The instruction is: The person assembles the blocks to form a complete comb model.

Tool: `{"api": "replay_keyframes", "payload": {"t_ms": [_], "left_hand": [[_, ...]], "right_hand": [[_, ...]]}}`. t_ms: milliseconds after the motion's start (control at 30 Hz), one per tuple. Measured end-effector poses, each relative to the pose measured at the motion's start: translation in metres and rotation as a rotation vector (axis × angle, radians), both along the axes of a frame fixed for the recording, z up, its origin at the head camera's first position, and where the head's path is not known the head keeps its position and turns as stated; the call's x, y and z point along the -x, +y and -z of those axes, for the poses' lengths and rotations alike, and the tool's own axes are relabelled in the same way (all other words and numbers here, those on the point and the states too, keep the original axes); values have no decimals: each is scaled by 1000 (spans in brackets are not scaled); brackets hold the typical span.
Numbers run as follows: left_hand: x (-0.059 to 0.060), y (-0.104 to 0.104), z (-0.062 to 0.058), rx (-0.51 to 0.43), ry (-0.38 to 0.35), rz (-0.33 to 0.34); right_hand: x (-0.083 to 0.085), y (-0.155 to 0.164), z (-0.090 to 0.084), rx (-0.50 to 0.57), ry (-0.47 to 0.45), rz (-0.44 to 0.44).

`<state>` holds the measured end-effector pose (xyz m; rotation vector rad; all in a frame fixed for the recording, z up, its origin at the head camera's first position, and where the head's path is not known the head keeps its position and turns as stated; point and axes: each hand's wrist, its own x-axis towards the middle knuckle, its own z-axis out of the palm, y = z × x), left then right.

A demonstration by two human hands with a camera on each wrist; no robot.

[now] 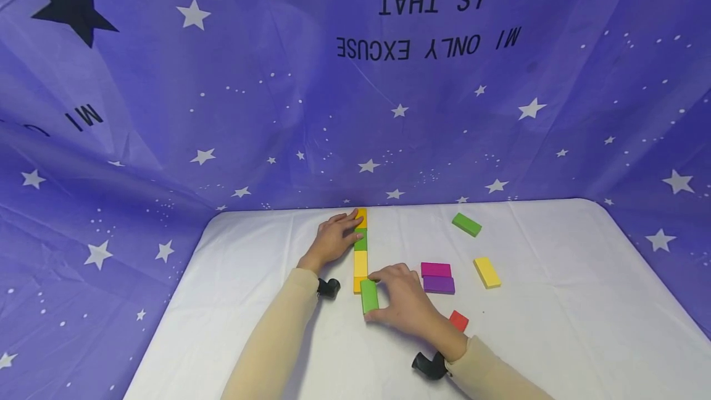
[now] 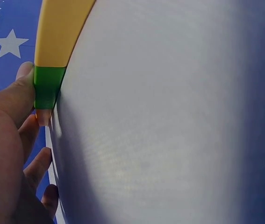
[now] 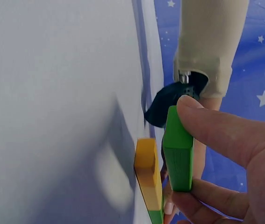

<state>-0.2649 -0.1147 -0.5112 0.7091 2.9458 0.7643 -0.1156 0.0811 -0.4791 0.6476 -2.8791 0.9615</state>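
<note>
Star-printed purple cloth frames the white tabletop (image 1: pixel 250 301), where my right hand (image 1: pixel 408 304) pinches a green block (image 1: pixel 369 295) at the near end of the yellow-and-green row (image 1: pixel 360 250) mid-table; my left hand (image 1: pixel 332 239), fingers straight, presses the row's far end.

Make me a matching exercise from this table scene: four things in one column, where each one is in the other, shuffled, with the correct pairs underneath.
Things:
1. left hand
2. right hand
3. red block
4. purple block

Places:
A. directly against the magenta block
B. resting against the far end of the block row
C. beside the right wrist
D. pinching the near green block

Pairs: 1-B, 2-D, 3-C, 4-A
</note>
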Motion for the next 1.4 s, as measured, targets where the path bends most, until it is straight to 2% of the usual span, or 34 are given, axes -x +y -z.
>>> {"api": "replay_keyframes", "payload": {"t_ms": [433,833,1133,1400], "left_hand": [[2,0,2,31,-5,-11],[0,0,1,4,9,-9],[0,1,-2,2,-17,-20],[1,0,0,14,-26,-20]], "right_hand": [[-7,-18,6,-64,-6,18],[-10,-25,7,-89,-43,34],[-12,-24,4,-107,-68,32],[-14,-29,9,-141,-79,40]]}}
